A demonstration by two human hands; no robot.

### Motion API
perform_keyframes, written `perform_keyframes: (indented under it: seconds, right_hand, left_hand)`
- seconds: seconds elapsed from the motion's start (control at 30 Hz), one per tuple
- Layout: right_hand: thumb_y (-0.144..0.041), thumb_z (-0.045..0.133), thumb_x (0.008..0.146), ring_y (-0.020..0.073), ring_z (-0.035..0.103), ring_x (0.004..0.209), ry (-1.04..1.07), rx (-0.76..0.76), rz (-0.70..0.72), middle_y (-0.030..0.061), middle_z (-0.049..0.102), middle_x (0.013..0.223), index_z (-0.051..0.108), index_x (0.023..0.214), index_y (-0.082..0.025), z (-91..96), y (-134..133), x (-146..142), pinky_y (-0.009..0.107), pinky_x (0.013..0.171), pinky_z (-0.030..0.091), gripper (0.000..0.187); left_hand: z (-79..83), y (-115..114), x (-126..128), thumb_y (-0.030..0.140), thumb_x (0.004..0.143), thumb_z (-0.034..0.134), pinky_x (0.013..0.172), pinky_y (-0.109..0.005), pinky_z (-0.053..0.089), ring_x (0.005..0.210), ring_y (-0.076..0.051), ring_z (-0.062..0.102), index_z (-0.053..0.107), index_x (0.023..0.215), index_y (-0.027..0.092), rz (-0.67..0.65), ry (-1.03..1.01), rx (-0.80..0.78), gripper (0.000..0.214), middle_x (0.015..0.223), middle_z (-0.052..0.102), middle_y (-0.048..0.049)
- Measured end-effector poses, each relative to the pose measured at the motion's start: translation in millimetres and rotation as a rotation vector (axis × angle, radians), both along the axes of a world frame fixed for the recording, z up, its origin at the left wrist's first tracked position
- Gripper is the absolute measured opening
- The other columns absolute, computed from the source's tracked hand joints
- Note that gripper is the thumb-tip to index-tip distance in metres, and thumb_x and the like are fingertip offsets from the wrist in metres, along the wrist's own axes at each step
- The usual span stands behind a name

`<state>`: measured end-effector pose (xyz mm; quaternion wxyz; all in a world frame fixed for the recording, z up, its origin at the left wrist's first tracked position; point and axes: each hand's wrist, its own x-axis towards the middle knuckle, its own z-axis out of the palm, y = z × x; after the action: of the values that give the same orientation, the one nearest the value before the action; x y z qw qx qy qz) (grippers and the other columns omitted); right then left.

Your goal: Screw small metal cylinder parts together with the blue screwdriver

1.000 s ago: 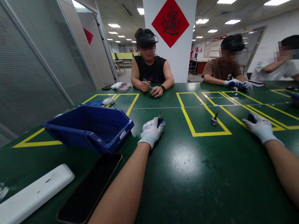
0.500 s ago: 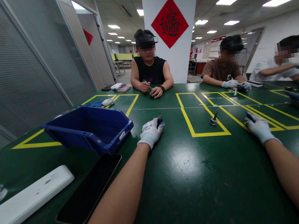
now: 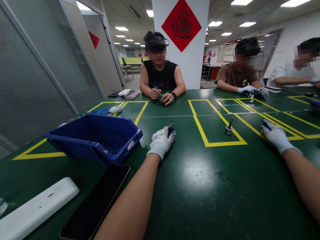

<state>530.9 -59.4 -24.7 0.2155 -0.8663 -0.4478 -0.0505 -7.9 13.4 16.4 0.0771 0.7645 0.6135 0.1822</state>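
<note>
My left hand [image 3: 160,141], in a white work glove with blue finger coating, rests on the green table [image 3: 207,204]. Its fingers close round the lower end of a small dark metal part [image 3: 170,125], whose thin tip points up. To the right, my right hand [image 3: 274,135] wears the same kind of glove and lies low over a yellow tape line. Its blue-coated fingers are bent together, and whatever may be in them is hidden. Between the hands, a metal part with a thin shaft and a round base [image 3: 228,129] leans inside a taped rectangle.
A blue bin [image 3: 97,136] stands left of my left hand. Before it lie a black phone [image 3: 97,204] and a long white bar-shaped object [image 3: 33,217]. Several people sit around the table; a gloved co-worker [image 3: 245,72] works at the far right. Yellow tape [image 3: 225,143] marks several areas.
Both my hands and the parts near them look unmoved. At the far right, a co-worker's gloved hands have shifted lower, and another person's bare hand shows more at the right edge.
</note>
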Motion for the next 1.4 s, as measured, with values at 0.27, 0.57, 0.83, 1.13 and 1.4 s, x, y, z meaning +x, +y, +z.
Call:
perform_keyframes:
  seconds: [0.27, 0.57, 0.83, 1.13, 1.4]
  right_hand:
    - [-0.055, 0.042, 0.083, 0.0334, 0.054, 0.109, -0.049, 0.028, -0.033, 0.016, 0.056, 0.121, 0.045, 0.138, -0.019, -6.5, 1.8, 1.4, 0.047, 0.094, 0.042, 0.066]
    - [-0.075, 0.053, 0.066, 0.0332, 0.058, 0.085, -0.035, 0.136, -0.213, 0.0168, 0.062, 0.1, 0.058, 0.116, -0.015, 3.9, -10.0, -6.4, 0.044, 0.073, 0.048, 0.078]
    - [-0.065, 0.057, 0.069, 0.0277, 0.052, 0.09, -0.163, 0.324, 0.026, 0.0144, 0.055, 0.101, 0.064, 0.103, -0.013, 5.6, -3.9, -21.2, 0.042, 0.081, 0.044, 0.062]
    - [-0.048, 0.066, 0.066, 0.0235, 0.057, 0.081, -0.084, 0.503, 0.16, 0.0116, 0.062, 0.093, 0.061, 0.105, -0.014, 19.5, 8.9, -75.4, 0.038, 0.077, 0.046, 0.052]
    - [-0.052, 0.068, 0.063, 0.0225, 0.06, 0.077, 0.014, 0.383, 0.221, 0.009, 0.066, 0.088, 0.064, 0.095, -0.016, 15.8, 9.4, -83.9, 0.035, 0.073, 0.048, 0.049]
  left_hand:
    - [-3.9, 3.4, -0.4, 0.057, 0.089, 0.036, 0.092, -0.038, 0.043, 0.108, -0.026, 0.057, 0.048, 0.128, 0.028, 0.008, -0.02, -0.005, 0.05, 0.119, 0.061, -0.0094]
    - [-0.1, 0.1, -0.5, 0.056, 0.09, 0.036, 0.093, -0.038, 0.042, 0.11, -0.027, 0.056, 0.047, 0.129, 0.027, 0.006, -0.016, -0.019, 0.051, 0.12, 0.061, -0.0101]
    - [3.9, -2.1, 1.3, 0.053, 0.09, 0.038, 0.093, -0.036, 0.042, 0.11, -0.025, 0.057, 0.046, 0.13, 0.027, 0.011, 0.007, -0.024, 0.048, 0.119, 0.061, -0.0092]
    - [10.6, -9.2, 3.0, 0.051, 0.091, 0.039, 0.093, -0.036, 0.042, 0.111, -0.025, 0.057, 0.047, 0.13, 0.026, 0.02, 0.018, -0.03, 0.047, 0.12, 0.061, -0.0096]
    - [2.0, -0.1, 0.3, 0.055, 0.09, 0.036, 0.091, -0.036, 0.043, 0.108, -0.025, 0.058, 0.048, 0.128, 0.027, -0.004, 0.005, -0.014, 0.049, 0.118, 0.062, -0.0091]
